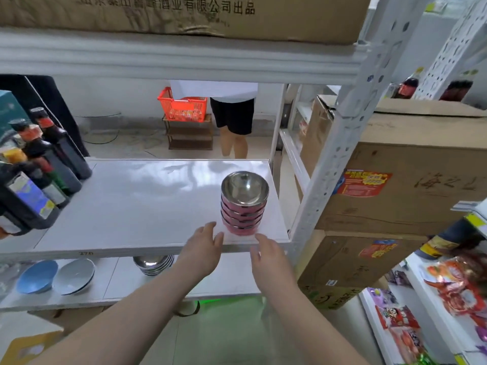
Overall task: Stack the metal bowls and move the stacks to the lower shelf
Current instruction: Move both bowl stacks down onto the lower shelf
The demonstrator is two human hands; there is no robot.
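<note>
Both empty hands, left (204, 245) and right (267, 255), spread just before the pink bowl stack (243, 204) on the middle shelf (131, 206).

Both hands (204, 250) (268, 259) reach forward, fingers seemingly spread, empty.

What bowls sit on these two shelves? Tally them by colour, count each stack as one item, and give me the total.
Pink-sided stack, upper shelf: 1
Plain silver stack, lower shelf: 1
Blue bowl, lower shelf: 1
Grey bowl, lower shelf: 1
Total: 4
</note>
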